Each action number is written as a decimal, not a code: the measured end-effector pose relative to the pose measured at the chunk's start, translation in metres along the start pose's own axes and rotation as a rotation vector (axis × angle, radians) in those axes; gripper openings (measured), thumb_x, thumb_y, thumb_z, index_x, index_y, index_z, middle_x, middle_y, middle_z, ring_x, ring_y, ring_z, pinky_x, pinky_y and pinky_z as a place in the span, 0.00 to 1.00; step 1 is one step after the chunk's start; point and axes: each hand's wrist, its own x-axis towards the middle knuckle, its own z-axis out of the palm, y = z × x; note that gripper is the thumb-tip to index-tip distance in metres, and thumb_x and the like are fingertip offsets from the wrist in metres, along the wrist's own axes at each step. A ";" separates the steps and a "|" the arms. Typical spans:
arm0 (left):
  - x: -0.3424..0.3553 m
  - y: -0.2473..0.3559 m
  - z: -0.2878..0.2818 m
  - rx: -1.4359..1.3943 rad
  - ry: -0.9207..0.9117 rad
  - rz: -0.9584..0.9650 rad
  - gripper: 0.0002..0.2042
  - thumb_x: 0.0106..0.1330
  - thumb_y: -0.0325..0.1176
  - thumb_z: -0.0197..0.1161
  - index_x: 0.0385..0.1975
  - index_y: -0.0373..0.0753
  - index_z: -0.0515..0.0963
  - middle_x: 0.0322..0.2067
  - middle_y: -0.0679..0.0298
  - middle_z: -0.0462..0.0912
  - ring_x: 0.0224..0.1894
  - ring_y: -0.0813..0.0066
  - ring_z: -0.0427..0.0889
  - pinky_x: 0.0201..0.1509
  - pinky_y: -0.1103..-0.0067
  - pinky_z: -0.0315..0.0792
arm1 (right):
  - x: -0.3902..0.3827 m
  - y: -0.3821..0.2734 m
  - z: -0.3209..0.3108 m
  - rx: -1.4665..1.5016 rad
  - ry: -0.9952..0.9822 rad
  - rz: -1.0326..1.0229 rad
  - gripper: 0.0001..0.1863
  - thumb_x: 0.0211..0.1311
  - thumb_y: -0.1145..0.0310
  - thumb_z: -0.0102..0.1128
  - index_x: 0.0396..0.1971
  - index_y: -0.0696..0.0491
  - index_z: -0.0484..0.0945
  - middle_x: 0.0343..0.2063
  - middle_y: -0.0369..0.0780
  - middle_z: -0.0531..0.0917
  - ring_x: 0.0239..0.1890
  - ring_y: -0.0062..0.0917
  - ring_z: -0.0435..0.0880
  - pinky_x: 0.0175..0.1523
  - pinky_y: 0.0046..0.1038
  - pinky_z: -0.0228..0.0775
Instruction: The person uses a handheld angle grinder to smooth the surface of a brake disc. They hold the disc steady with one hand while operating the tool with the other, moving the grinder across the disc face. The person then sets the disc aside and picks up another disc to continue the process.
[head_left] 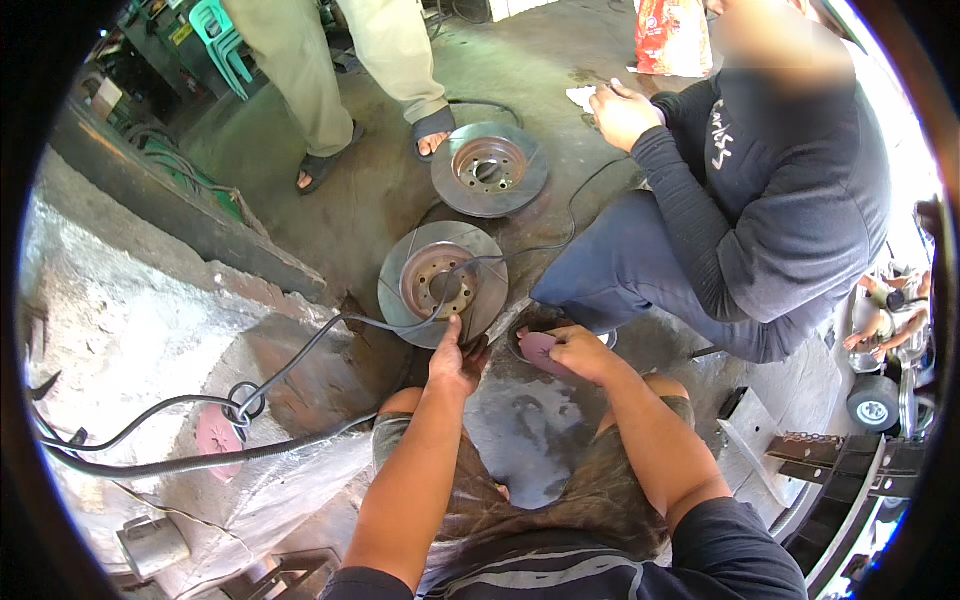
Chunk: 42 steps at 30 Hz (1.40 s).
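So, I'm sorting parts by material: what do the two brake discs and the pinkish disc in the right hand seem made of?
Nearer brake disc and farther brake disc: metal, perhaps cast iron, with smooth-looking grey outer rings and dull, rusty-brown centres.
Pinkish disc: probably matte abrasive paper or fibre, judging by its thin, flat sheet; grit too fine to make out.

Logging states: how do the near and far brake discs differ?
A grey cable crosses the near disc; none crosses the far disc. The left hand overlaps the near disc in view; none overlaps the far disc. The far disc lies by a sandal; the near disc is closer to the camera. Both are round, grey outside, brownish inside.
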 end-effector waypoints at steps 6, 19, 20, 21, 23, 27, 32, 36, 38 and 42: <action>-0.013 0.007 -0.010 0.033 -0.026 0.438 0.25 0.77 0.39 0.68 0.68 0.40 0.70 0.62 0.53 0.79 0.65 0.52 0.78 0.69 0.53 0.79 | -0.018 0.008 -0.013 -0.002 0.015 -0.016 0.27 0.59 0.68 0.57 0.59 0.50 0.86 0.42 0.53 0.89 0.45 0.45 0.89 0.52 0.40 0.78; -0.021 0.056 -0.030 0.187 -0.111 0.561 0.28 0.71 0.28 0.72 0.69 0.38 0.69 0.60 0.55 0.81 0.56 0.53 0.86 0.58 0.53 0.85 | -0.022 -0.077 0.046 -0.355 -0.216 -0.194 0.50 0.65 0.68 0.59 0.84 0.50 0.42 0.42 0.60 0.88 0.45 0.55 0.88 0.53 0.50 0.79; -0.020 0.054 -0.031 0.185 -0.120 0.559 0.28 0.71 0.28 0.72 0.69 0.38 0.69 0.60 0.55 0.81 0.56 0.54 0.86 0.58 0.54 0.85 | -0.015 -0.081 0.052 -0.370 -0.190 -0.165 0.52 0.65 0.68 0.60 0.84 0.51 0.39 0.42 0.60 0.88 0.45 0.54 0.88 0.52 0.50 0.79; -0.020 0.055 -0.032 0.183 -0.128 0.563 0.28 0.71 0.27 0.72 0.69 0.38 0.69 0.60 0.55 0.81 0.56 0.54 0.86 0.58 0.54 0.85 | -0.008 -0.085 0.057 -0.384 -0.164 -0.143 0.55 0.65 0.68 0.61 0.84 0.52 0.35 0.42 0.60 0.88 0.45 0.54 0.89 0.51 0.51 0.80; -0.020 0.057 -0.030 0.189 -0.112 0.569 0.28 0.70 0.27 0.72 0.69 0.38 0.69 0.59 0.55 0.82 0.55 0.57 0.87 0.58 0.55 0.85 | 0.005 -0.085 0.068 -0.414 -0.131 -0.104 0.55 0.64 0.70 0.61 0.85 0.50 0.35 0.40 0.59 0.88 0.43 0.52 0.89 0.50 0.51 0.80; -0.020 0.060 -0.030 0.201 -0.125 0.566 0.28 0.70 0.27 0.72 0.69 0.38 0.70 0.58 0.56 0.83 0.54 0.58 0.87 0.57 0.56 0.85 | 0.005 -0.098 0.079 -0.448 -0.140 -0.153 0.58 0.60 0.74 0.62 0.85 0.49 0.34 0.37 0.57 0.89 0.41 0.50 0.90 0.48 0.50 0.81; -0.018 0.060 -0.035 0.209 -0.139 0.592 0.28 0.71 0.27 0.72 0.69 0.37 0.69 0.58 0.55 0.82 0.53 0.57 0.87 0.55 0.57 0.86 | 0.008 -0.093 0.084 -0.376 -0.080 -0.327 0.42 0.64 0.72 0.62 0.79 0.49 0.59 0.38 0.55 0.89 0.41 0.55 0.89 0.49 0.51 0.81; -0.025 0.055 -0.024 0.220 -0.122 0.619 0.28 0.72 0.28 0.71 0.69 0.36 0.69 0.60 0.54 0.80 0.56 0.56 0.85 0.55 0.57 0.86 | 0.017 -0.073 0.054 -0.214 0.306 -0.544 0.27 0.59 0.77 0.62 0.62 0.54 0.81 0.47 0.55 0.88 0.48 0.52 0.89 0.56 0.47 0.82; -0.023 0.055 -0.024 0.213 -0.092 0.627 0.28 0.72 0.28 0.71 0.70 0.36 0.68 0.62 0.53 0.79 0.58 0.55 0.83 0.56 0.57 0.86 | 0.016 -0.065 0.062 -0.285 0.437 -0.689 0.23 0.56 0.80 0.62 0.54 0.55 0.85 0.55 0.54 0.86 0.55 0.49 0.87 0.61 0.43 0.82; -0.028 0.056 -0.025 0.221 -0.061 0.588 0.27 0.73 0.27 0.69 0.69 0.37 0.67 0.60 0.54 0.80 0.58 0.55 0.84 0.62 0.51 0.83 | 0.000 -0.081 0.047 -0.281 0.242 -0.673 0.24 0.55 0.81 0.62 0.55 0.58 0.84 0.59 0.54 0.83 0.60 0.50 0.85 0.64 0.43 0.80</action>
